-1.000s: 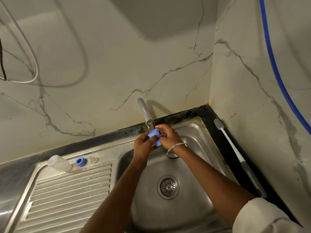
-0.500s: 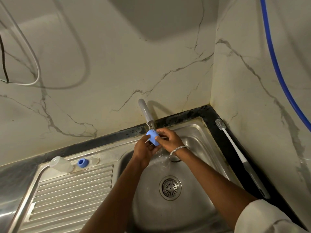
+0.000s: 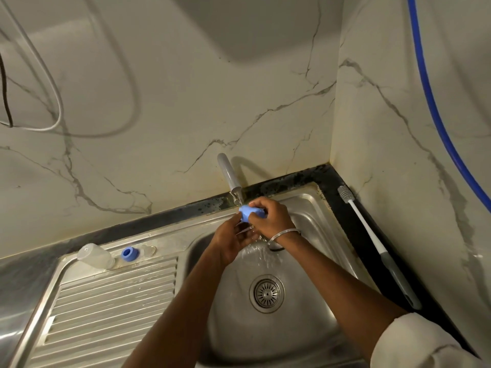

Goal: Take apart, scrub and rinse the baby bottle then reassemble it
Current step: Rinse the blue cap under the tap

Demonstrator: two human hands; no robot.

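Observation:
My right hand [image 3: 271, 216] grips a blue bottle cap [image 3: 247, 212] under the tap [image 3: 229, 174], where water runs down into the sink basin [image 3: 300, 261]. Just below it, my left hand [image 3: 232, 239] is cupped under the cap with its fingers touching the cap's lower side. On the draining board lie the clear bottle body [image 3: 94, 256] on its side, a blue screw ring [image 3: 129, 254] and a clear teat [image 3: 148, 251], all in a row at the back left.
A white and grey bottle brush [image 3: 372, 240] lies on the dark ledge right of the sink. The ribbed draining board [image 3: 111, 301] fills the left. The drain [image 3: 266, 293] sits mid-basin. A blue hose [image 3: 430, 102] hangs down the right wall.
My right hand has turned the blue cap under the running water and closed more over it. My left hand dropped slightly beneath it. The parts on the draining board stay put.

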